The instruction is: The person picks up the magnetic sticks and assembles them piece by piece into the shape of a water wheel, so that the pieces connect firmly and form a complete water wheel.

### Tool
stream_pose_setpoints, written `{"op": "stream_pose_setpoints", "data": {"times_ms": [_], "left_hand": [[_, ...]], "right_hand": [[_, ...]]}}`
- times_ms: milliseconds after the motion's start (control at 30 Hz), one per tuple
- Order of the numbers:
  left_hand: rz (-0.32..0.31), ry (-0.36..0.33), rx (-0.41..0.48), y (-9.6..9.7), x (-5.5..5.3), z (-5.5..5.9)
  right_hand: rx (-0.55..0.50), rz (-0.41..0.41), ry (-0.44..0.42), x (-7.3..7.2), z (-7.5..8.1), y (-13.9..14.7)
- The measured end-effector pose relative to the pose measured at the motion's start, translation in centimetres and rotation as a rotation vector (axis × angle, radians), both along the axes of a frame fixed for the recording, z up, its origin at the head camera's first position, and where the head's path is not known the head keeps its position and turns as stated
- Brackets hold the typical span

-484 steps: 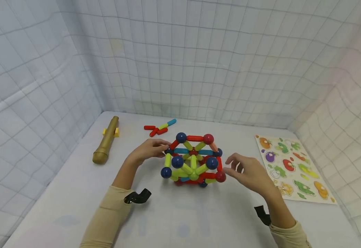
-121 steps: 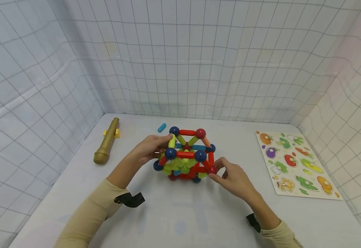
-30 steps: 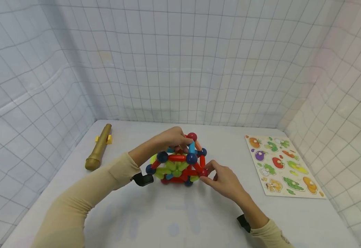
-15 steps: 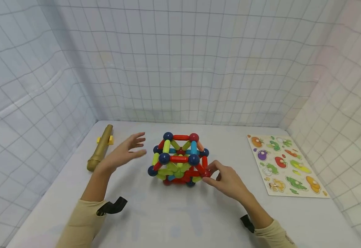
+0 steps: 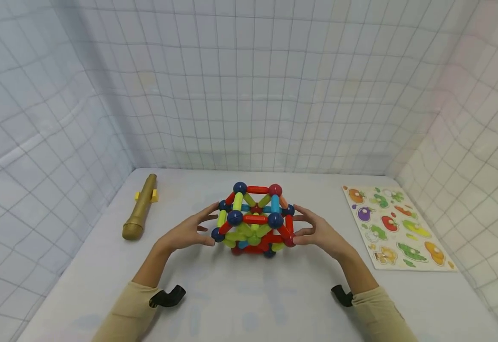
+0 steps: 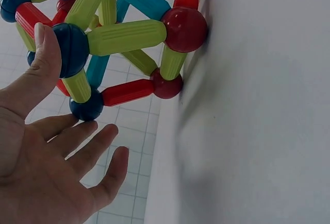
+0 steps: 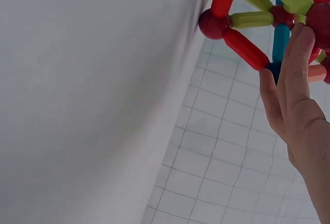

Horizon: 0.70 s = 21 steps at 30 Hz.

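Observation:
A ball-and-stick construction toy model (image 5: 255, 219) stands mid-table, made of red, blue, green and orange sticks joined by dark blue and red balls. My left hand (image 5: 186, 232) is at its left side, thumb against one blue ball (image 6: 72, 50) and fingertips at another blue ball (image 6: 86, 105), with the fingers spread and fairly straight. On the opposite side, my right hand (image 5: 322, 233) touches the model with extended fingers; its thumb rests at a red ball (image 7: 318, 20) and a fingertip reaches a blue ball partly hidden behind it.
A gold-coloured tube with a rounded end (image 5: 139, 209) lies on yellow supports at the left. To the right is a vegetable puzzle board (image 5: 392, 228). Padded, grid-patterned walls (image 5: 249, 95) enclose the white table (image 5: 240, 299) at the back and sides.
Loose sticks behind the model are gone; its top now has extra red, green and blue sticks. My left hand withdrew leftward, then returned to its side. My right-hand fingers now reach higher.

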<state>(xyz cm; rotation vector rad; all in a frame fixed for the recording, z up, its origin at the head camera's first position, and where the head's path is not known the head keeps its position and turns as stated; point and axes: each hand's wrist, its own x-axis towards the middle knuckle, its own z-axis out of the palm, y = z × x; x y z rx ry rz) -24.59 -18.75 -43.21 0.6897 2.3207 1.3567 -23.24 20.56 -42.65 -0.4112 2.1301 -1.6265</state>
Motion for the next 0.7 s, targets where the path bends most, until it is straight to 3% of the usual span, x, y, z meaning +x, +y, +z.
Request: {"op": "stream_pose_setpoints", "data": {"times_ms": [267,400,467,567,633,700], "left_hand": [[0.033,-0.004,-0.054,1.8,-2.0,0.1],[0.029,-0.032,-0.062,1.6,-2.3,-0.3],[0.056,0.000,-0.127,0.9,-1.9,-0.4],[0.181,0.204,-0.382,-0.9,-1.1,-0.2],[0.286,0.388,-0.592,-2.1,-0.7,0.1],[0.380,0.518,-0.747,-2.9,-0.4,0.2]], "right_hand": [[0.027,-0.045,0.015,-3.0,-0.6,1.1],[0.025,-0.033,0.006,-3.1,-1.2,1.5],[0.027,-0.014,0.019,-2.8,-1.7,1.8],[0.118,-0.034,0.135,-2.1,-2.3,2.6],[0.273,-0.100,0.284,-1.6,-2.4,3.2],[0.502,-0.183,0.436,-1.2,-2.5,3.8]]}}
